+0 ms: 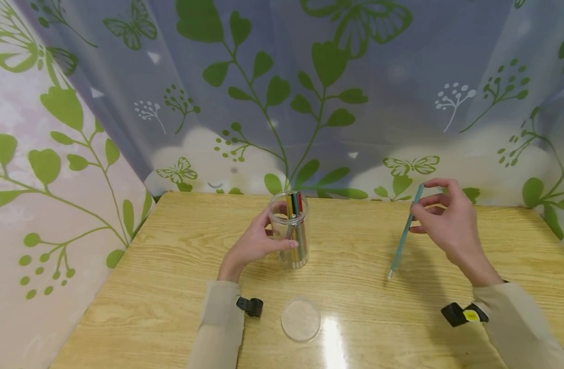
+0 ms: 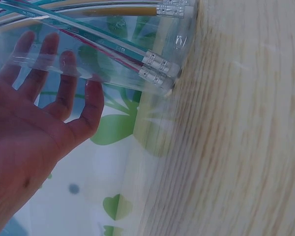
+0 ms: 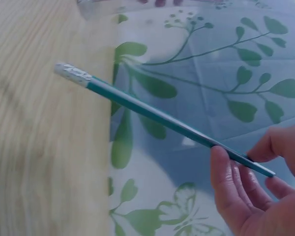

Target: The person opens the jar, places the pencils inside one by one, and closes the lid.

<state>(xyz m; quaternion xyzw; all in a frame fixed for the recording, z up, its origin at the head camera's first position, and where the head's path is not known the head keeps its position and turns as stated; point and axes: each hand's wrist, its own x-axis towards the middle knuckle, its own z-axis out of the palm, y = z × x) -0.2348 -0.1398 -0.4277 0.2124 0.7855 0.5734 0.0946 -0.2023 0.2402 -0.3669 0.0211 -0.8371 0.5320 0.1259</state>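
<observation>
My left hand grips a clear round jar that stands upright near the back of the table, its thumb across the near side and the fingers behind. Several pencils in yellow, teal and red stand in the jar, their eraser ends at the bottom, as the left wrist view also shows. Off to the right, my right hand pinches one teal pencil by its upper end. This pencil slants, its metal band and white eraser pointing down over the table, apart from the jar.
A clear round lid lies flat on the wooden table, nearer than the jar. Behind the table's back edge hangs a leaf-and-butterfly printed curtain. Each wrist wears a small black camera.
</observation>
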